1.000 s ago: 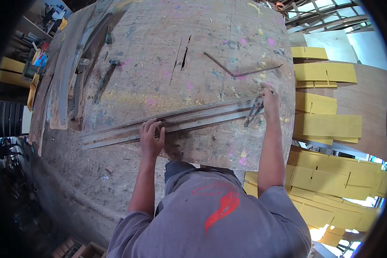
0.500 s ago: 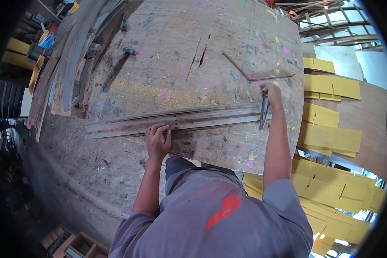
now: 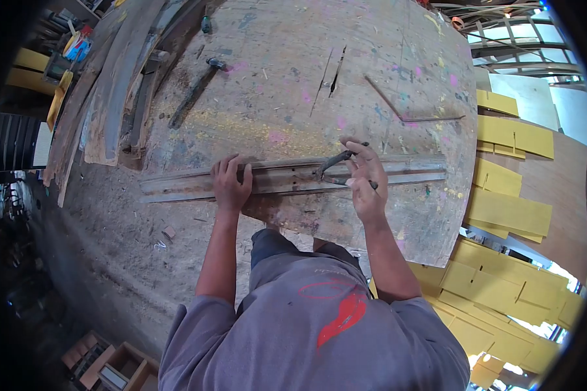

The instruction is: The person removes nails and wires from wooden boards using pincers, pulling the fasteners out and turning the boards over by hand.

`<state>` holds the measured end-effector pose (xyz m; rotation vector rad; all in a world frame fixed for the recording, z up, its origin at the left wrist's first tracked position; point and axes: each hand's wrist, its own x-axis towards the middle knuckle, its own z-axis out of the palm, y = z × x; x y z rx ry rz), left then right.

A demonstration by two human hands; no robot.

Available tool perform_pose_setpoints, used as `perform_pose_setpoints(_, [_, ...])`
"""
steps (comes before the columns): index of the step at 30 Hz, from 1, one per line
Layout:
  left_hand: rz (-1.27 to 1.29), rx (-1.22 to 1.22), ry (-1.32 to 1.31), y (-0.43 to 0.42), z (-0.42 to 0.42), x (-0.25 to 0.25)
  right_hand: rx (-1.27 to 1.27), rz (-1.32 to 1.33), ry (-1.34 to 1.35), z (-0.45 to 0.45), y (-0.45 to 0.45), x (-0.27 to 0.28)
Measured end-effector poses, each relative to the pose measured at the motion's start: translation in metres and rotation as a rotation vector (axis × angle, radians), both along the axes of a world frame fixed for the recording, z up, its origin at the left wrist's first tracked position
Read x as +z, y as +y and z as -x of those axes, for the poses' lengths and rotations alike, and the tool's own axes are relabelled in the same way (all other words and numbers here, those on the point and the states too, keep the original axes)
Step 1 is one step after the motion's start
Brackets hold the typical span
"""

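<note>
A long, worn wooden moulding [image 3: 411,171] with grooves lies across the front of the paint-stained table [image 3: 293,85]. My left hand [image 3: 231,182] rests on its left part, fingers curled over the far edge. Dark pincers [image 3: 334,161] are in my right hand [image 3: 370,179], their handles spread between thumb and fingers. The jaws of the pincers are at the moulding's face, near its middle. Whether they grip a nail there is too small to tell.
A hammer [image 3: 199,91] lies beyond the moulding, with a small green-handled tool [image 3: 206,25] farther off. A bent metal rod [image 3: 398,117] is at the right. Old boards [image 3: 104,111] are piled at the left; yellow panels [image 3: 509,212] stand beyond the right edge.
My right hand has brought the pincers leftward from the moulding's right end to its middle, and the handles have spread. My left hand now reaches over the moulding's far edge.
</note>
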<state>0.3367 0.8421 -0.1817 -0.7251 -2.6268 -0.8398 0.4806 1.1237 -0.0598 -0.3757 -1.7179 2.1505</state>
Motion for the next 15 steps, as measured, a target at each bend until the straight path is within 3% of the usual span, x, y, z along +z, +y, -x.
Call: perform_pose_setpoints(15, [0.012,-0.083,-0.069,-0.009,0.01,-0.009,-0.076,-0.142,0.077,0.016,-0.078,-0.025])
